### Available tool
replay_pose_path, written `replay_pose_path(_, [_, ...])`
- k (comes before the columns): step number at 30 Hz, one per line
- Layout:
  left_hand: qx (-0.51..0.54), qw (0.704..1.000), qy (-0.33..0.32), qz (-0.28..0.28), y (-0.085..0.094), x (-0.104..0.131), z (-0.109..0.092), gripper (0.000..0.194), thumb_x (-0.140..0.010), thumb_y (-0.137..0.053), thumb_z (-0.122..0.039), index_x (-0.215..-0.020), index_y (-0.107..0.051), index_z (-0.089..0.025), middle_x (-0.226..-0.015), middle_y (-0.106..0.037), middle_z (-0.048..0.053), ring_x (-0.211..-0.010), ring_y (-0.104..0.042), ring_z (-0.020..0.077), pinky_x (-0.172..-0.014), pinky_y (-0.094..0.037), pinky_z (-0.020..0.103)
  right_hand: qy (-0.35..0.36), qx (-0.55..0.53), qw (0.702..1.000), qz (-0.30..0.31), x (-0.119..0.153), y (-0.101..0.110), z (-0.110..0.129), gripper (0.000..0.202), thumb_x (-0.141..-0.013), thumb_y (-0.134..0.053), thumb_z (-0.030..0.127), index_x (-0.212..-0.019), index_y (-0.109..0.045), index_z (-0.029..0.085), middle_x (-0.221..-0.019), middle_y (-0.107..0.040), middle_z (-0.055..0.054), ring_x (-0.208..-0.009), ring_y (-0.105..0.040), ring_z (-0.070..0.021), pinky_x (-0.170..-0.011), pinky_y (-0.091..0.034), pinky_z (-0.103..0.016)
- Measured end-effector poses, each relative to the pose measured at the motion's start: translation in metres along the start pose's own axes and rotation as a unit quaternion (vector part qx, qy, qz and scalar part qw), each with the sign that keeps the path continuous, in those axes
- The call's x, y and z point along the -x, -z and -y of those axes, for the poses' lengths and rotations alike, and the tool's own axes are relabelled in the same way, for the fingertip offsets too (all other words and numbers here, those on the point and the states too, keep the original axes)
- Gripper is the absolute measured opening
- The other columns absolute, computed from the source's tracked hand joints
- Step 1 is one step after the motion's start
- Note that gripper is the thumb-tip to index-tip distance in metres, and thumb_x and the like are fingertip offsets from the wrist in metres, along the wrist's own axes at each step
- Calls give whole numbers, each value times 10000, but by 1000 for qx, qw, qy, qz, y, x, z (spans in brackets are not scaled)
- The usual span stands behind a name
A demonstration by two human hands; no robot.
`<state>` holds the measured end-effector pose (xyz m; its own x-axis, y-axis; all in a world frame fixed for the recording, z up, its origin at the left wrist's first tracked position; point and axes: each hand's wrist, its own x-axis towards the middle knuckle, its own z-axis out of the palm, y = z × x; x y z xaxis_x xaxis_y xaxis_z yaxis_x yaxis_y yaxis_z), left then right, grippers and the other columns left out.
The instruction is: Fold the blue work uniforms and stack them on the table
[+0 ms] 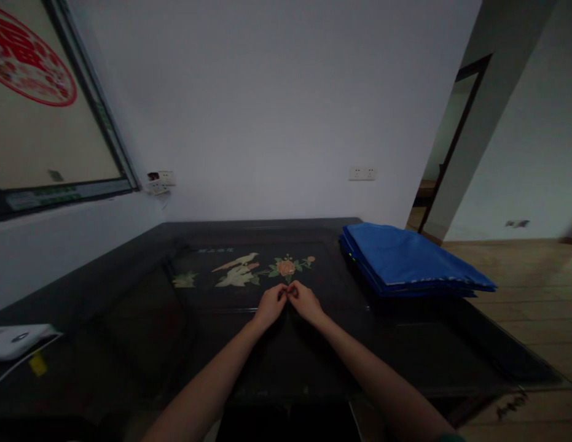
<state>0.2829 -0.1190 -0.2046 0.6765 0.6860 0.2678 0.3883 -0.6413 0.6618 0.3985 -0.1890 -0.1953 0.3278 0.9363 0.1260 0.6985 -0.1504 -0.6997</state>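
Observation:
My left hand and my right hand meet over the middle of a dark, glossy table. The fingers of both are curled inward in a pinch, and the fingertips touch or nearly touch each other. No object shows between them, though the picture is dim. Just beyond the fingertips, a peach-coloured flower design decorates the tabletop, with pale bird figures to its left. On the right part of the table lies a flat stack of folded blue fabric, apart from my right hand.
A white device with a cable and a yellow tag lies at the table's left edge. Behind the table stands a white wall with a socket and a power adapter. A window is at left; wooden floor at right.

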Motion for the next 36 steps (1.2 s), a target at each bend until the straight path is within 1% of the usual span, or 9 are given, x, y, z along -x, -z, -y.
replay_pose_path(3, [-26, 1000, 4, -7, 2, 7, 4, 252, -806, -438, -47, -941, -617, -162, -910, -679, 61, -868, -629, 177, -793, -447, 266, -6, 54, 998, 10, 7, -8, 9, 195, -830, -499, 153, -989, -584, 228, -801, -650, -12, -722, -587, -157, -577, -283, -228])
replay_pose_path(7, [-45, 999, -16, 19, 6, 7, 2, 176, -798, -481, -70, -874, -599, -176, -841, -660, 43, -797, -618, 170, -719, -429, 245, 36, 72, 997, 13, 9, -7, 0, 230, -824, -471, 105, -1001, -569, 215, -808, -651, -23, -734, -591, -154, -586, -279, -223])
replay_pose_path(11, [-52, 997, -34, 45, 12, 7, 1, 110, -860, -487, -179, -901, -588, -195, -831, -650, 23, -758, -604, 157, -675, -409, 226, 78, 31, 996, 25, 5, -4, -11, 222, -816, -473, 91, -981, -568, 205, -765, -629, -5, -691, -570, -134, -604, -318, -205])
replay_pose_path(13, [-57, 996, -35, 52, 13, 7, 2, 131, -895, -458, -225, -902, -586, -198, -816, -645, 20, -740, -597, 154, -660, -397, 225, 94, 8, 995, 29, 3, -2, -13, 189, -816, -479, 89, -935, -584, 192, -748, -620, -6, -683, -561, -130, -617, -335, -202])
replay_pose_path(16, [-66, 995, -37, 59, 12, 7, 2, 152, -910, -441, -250, -882, -581, -198, -790, -635, 15, -712, -584, 151, -634, -375, 226, 112, -14, 993, 36, 3, 3, -12, 167, -805, -490, 74, -879, -601, 176, -724, -610, -6, -672, -551, -125, -621, -343, -200])
replay_pose_path(20, [-77, 994, -40, 63, 12, 8, 0, 146, -906, -439, -240, -868, -573, -195, -759, -621, 10, -685, -576, 149, -617, -362, 225, 117, -18, 992, 38, 3, 6, -11, 173, -792, -494, 57, -856, -606, 171, -694, -600, 3, -628, -524, -115, -598, -335, -196])
replay_pose_path(24, [-86, 993, -41, 65, 13, 9, -3, 137, -901, -446, -233, -856, -568, -192, -753, -620, 13, -676, -575, 151, -607, -352, 227, 112, -21, 993, 37, 4, 6, -11, 177, -784, -493, 48, -840, -605, 174, -697, -600, 8, -637, -528, -114, -602, -337, -195])
replay_pose_path(30, [-91, 993, -42, 66, 14, 11, -6, 136, -905, -450, -229, -862, -574, -191, -797, -642, 27, -703, -589, 154, -618, -359, 225, 112, -20, 993, 40, 5, 8, -10, 177, -783, -494, 44, -830, -604, 175, -719, -614, 2, -673, -547, -122, -634, -359, -199])
replay_pose_path(36, [-96, 992, -41, 69, 14, 12, -8, 137, -907, -448, -223, -881, -579, -190, -836, -657, 39, -745, -611, 163, -644, -384, 228, 114, -20, 992, 40, 7, 8, -9, 178, -794, -476, 40, -821, -593, 171, -711, -610, 1, -657, -550, -120, -617, -354, -199])
